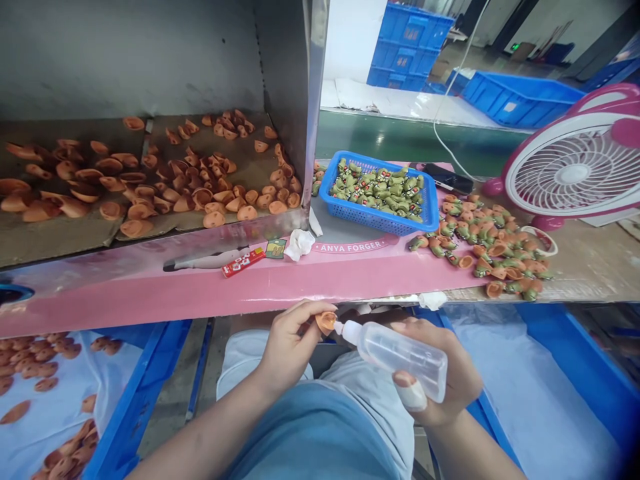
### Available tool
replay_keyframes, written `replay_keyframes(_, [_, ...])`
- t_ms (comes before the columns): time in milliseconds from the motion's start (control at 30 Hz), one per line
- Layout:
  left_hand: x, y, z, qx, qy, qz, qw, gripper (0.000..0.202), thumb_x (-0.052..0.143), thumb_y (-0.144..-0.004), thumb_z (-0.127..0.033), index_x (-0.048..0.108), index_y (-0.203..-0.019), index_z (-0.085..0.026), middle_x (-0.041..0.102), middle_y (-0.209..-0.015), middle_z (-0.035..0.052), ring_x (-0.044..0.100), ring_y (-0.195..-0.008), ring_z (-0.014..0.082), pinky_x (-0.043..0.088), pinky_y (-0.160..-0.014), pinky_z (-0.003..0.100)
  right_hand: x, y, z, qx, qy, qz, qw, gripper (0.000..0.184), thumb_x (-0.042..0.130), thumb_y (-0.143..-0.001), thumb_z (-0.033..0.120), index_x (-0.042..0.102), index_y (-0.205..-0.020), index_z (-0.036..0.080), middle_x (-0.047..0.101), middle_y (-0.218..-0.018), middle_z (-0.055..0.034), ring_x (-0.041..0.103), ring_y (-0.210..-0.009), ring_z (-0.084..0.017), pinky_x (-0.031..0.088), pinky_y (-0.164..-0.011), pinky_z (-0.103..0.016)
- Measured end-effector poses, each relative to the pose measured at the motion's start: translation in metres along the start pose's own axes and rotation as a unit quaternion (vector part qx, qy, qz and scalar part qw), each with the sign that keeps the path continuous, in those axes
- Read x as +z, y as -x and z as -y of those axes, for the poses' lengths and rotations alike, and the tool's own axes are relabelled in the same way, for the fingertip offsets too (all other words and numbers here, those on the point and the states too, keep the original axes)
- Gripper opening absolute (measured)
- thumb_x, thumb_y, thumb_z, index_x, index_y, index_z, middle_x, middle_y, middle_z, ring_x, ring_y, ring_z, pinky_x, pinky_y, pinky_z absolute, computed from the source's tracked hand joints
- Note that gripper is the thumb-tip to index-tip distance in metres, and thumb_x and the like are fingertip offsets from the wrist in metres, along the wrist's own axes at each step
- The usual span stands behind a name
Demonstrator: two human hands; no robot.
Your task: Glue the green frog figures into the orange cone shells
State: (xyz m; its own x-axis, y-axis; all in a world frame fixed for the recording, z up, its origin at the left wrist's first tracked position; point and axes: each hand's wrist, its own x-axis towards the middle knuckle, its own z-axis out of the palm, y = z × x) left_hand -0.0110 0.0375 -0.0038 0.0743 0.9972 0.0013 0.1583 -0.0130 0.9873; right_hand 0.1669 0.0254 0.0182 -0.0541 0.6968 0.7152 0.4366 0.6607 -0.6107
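My left hand (289, 343) pinches a small orange cup-shaped piece (326, 323) between thumb and fingertips, its hollow side turned up and to the right. My right hand (443, 367) is wrapped round a clear plastic squeeze bottle (400, 357), tilted with its narrow nozzle pointing left. The nozzle tip meets the rim of the orange piece or sits just inside it; I cannot tell which. A white wrapping covers the right thumb. Both hands are above my lap, in front of the table edge.
A grey open-fronted box (210, 60) holds many orange pieces. A blue basket (327, 200) carries small green figures. Beside it lies a pile of orange-and-green pieces (493, 240), near a pink-and-white fan (573, 175). Blue crates (143, 393) flank my lap. A crumpled tissue (299, 245) lies on the pink mat.
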Motion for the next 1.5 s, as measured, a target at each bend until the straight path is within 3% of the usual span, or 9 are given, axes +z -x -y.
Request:
replay_keyframes(333, [0.0009,-0.0017,0.0053,-0.021,0.009,-0.007,1.000,0.022,0.047,-0.075,-0.011,0.064,-0.088,-0.018,0.064,-0.083,0.0038,0.059,-0.070,0.0140,0.047,-0.060,0.022,-0.0008,-0.0033,0.0008,-0.011,0.011,0.022,1.000,0.032,0.056,-0.072,0.033,0.054,-0.098,0.015,0.057,-0.069,-0.0040,0.056,-0.056,-0.016,0.046,-0.047,-0.029])
replay_keyframes(633, [0.0005,-0.0019,0.0093,-0.019,0.003,-0.013,1.000,0.023,0.048,-0.075,-0.011,0.065,-0.087,-0.020,0.064,-0.079,0.0024,0.058,-0.065,0.0127,0.046,-0.059,0.021,-0.0021,-0.0051,-0.0027,0.038,-0.011,0.023,0.999,0.025,0.057,-0.068,0.029,0.055,-0.089,0.016,0.056,-0.064,-0.0023,0.052,-0.049,-0.013,0.039,-0.040,-0.025])
replay_keyframes(867, [0.0008,-0.0042,0.0067,-0.023,0.014,-0.006,1.000,0.022,0.049,-0.073,-0.009,0.065,-0.086,-0.019,0.065,-0.083,0.0030,0.060,-0.075,0.0146,0.046,-0.067,0.022,-0.0026,-0.0053,-0.0041,0.062,-0.034,-0.001,0.997,0.025,0.059,-0.067,0.026,0.056,-0.089,0.015,0.056,-0.064,-0.0019,0.051,-0.048,-0.013,0.038,-0.040,-0.025])
replay_keyframes(967, [0.0020,-0.0053,0.0060,-0.039,0.044,0.000,0.998,0.020,0.051,-0.072,-0.009,0.066,-0.084,-0.018,0.066,-0.081,0.0030,0.060,-0.075,0.0150,0.047,-0.067,0.023,-0.0008,-0.0063,-0.0030,0.042,-0.013,0.014,0.999,0.025,0.058,-0.069,0.029,0.056,-0.090,0.016,0.057,-0.065,-0.0025,0.053,-0.049,-0.014,0.039,-0.040,-0.025])
replay_keyframes(1233, [0.0036,-0.0062,0.0072,-0.084,0.105,0.008,0.991,0.016,0.052,-0.074,-0.016,0.063,-0.085,-0.016,0.063,-0.074,0.0017,0.057,-0.056,0.0107,0.048,-0.055,0.023,-0.0027,-0.0086,-0.0036,0.022,0.012,0.042,0.999,0.023,0.056,-0.070,0.027,0.055,-0.090,0.015,0.057,-0.065,-0.0031,0.055,-0.053,-0.015,0.042,-0.043,-0.026])
replay_keyframes(1400, [0.0044,-0.0063,0.0064,-0.085,0.111,0.007,0.990,0.018,0.052,-0.073,-0.013,0.065,-0.085,-0.017,0.062,-0.075,0.0010,0.053,-0.051,0.0076,0.046,-0.052,0.020,-0.0025,-0.0089,-0.0024,0.041,0.008,0.051,0.998,0.025,0.056,-0.069,0.027,0.055,-0.091,0.015,0.058,-0.068,-0.0035,0.056,-0.056,-0.016,0.043,-0.045,-0.025])
replay_keyframes(1500, [0.0034,-0.0067,0.0056,-0.088,0.102,0.006,0.991,0.018,0.053,-0.073,-0.015,0.065,-0.086,-0.018,0.063,-0.076,0.0010,0.052,-0.049,0.0071,0.045,-0.050,0.020,-0.0010,-0.0044,-0.0060,0.073,-0.010,0.025,0.997,0.025,0.056,-0.070,0.030,0.056,-0.089,0.016,0.058,-0.067,-0.0032,0.056,-0.057,-0.016,0.043,-0.045,-0.025])
